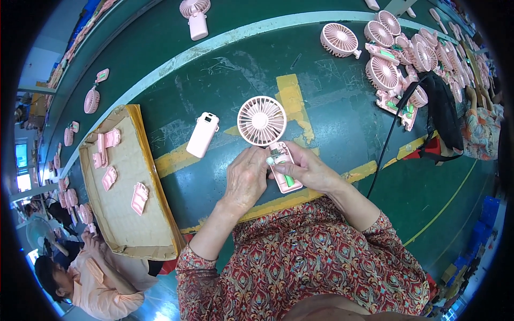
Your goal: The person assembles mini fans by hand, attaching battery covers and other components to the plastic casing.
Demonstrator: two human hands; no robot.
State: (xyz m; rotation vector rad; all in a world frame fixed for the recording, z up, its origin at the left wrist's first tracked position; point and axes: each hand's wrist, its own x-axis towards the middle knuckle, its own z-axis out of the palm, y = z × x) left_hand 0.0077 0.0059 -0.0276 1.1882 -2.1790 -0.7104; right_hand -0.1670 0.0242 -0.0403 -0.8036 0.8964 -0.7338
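Both hands meet over an opened pink fan (262, 121) at the middle of the view; clock directions run from its handle, twelve pointing away from the person. Right hand (308, 168) grasps the handle from the three o'clock side, its thumb lying across the open front. Left hand (246, 179) curls in from the eight o'clock side, fingertips drawn together at the handle's upper edge beside a small white piece (270, 160); I cannot tell whether they pinch that piece or only touch the casing. A circuit board (277, 153) shows in the handle's upper part, and a green cylinder (289, 182) lies below the right thumb. The round, slatted fan head points toward eleven o'clock, above the green surface (342, 139).

Between nine and ten o'clock, apart from the hands, a pink cover (203, 135) lies on the surface. At nine o'clock a shallow cardboard tray (128, 219) carries several pink casing pieces (140, 199). A single fan (339, 40) sits at one o'clock, and a crowded heap of fans (424, 56) spreads at two. Another fan (197, 21) lies far off at eleven. A co-worker (96, 283) sits at eight o'clock, holding a pink fan too.
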